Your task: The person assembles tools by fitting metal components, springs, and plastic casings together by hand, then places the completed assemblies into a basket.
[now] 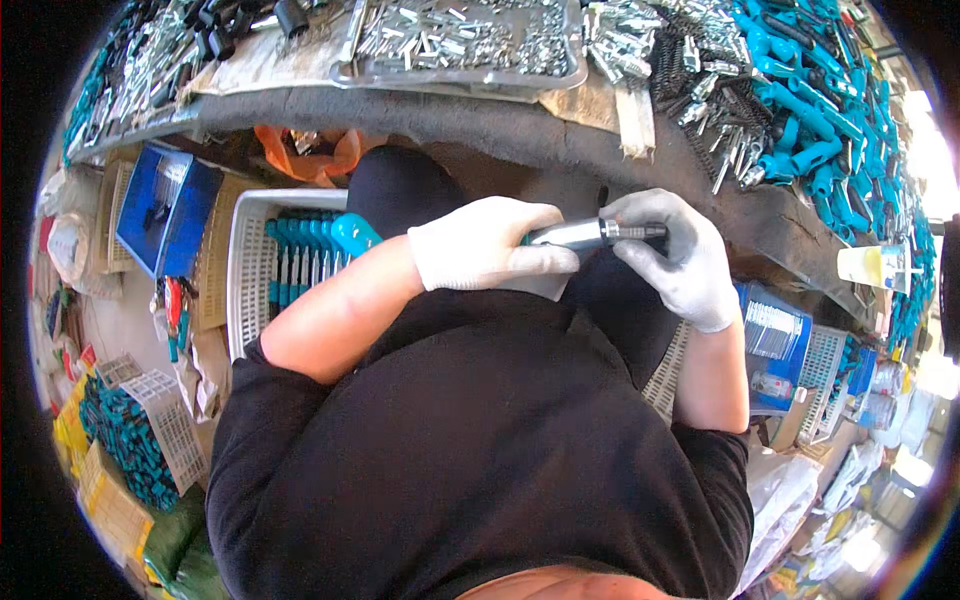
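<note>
Both my hands wear white knit gloves and meet over my lap, below the workbench edge. My left hand (485, 245) grips one end of a slim tool (590, 234) with a shiny metal shaft and a sliver of teal showing at the glove. My right hand (680, 255) closes around the tool's dark far end. The tool lies level between the two hands.
The workbench (480, 120) carries a metal tray of small silver parts (470, 40), a pile of springs (690, 70) and teal-handled tools (810, 110). A white basket (250, 260) of teal tools stands at my left, a blue box (165, 210) beyond it, more baskets at right.
</note>
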The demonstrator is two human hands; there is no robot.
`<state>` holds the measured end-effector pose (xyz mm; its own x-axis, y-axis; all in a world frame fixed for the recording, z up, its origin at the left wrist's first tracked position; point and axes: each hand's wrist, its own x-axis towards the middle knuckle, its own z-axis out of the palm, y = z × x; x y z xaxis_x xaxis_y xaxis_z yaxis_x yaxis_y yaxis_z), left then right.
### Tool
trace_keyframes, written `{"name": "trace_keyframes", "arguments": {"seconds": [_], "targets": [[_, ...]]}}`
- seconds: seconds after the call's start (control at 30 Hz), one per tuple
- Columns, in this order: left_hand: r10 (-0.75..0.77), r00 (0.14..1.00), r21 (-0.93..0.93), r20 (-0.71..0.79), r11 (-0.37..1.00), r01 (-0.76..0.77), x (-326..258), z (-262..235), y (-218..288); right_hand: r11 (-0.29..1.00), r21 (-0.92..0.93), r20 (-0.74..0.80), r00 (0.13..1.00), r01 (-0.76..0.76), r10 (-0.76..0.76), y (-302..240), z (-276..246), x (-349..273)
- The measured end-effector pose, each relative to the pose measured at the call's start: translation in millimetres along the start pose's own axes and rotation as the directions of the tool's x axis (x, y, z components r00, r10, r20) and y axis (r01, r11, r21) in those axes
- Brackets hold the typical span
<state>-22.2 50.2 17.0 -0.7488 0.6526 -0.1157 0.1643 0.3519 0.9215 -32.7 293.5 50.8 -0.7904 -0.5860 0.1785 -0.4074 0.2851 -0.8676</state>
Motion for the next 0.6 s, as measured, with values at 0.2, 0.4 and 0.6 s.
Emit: {"name": "trace_keyframes", "arguments": {"seconds": [0.2,0.4,0.6], "targets": [[-0.118,0.971,-0.009,0.208,0.992,0.122,-14.3,5.4,-1.0,0.946,-0.254,0.121,0.977,0.203,-0.177,-13.6,9.0,-4.2],[0.030,0.998,0.320,-0.058,0.947,-0.010,-24.8,28.9,2.8,0.879,-0.052,-0.024,0.881,-0.473,0.473,-22.1,26.0,-19.3],[0.004,1.000,0.242,-0.029,0.970,0.003,-33.7,26.3,-0.1,0.976,-0.191,-0.001,0.994,-0.106,0.108,-21.2,32.8,-24.1]]}}
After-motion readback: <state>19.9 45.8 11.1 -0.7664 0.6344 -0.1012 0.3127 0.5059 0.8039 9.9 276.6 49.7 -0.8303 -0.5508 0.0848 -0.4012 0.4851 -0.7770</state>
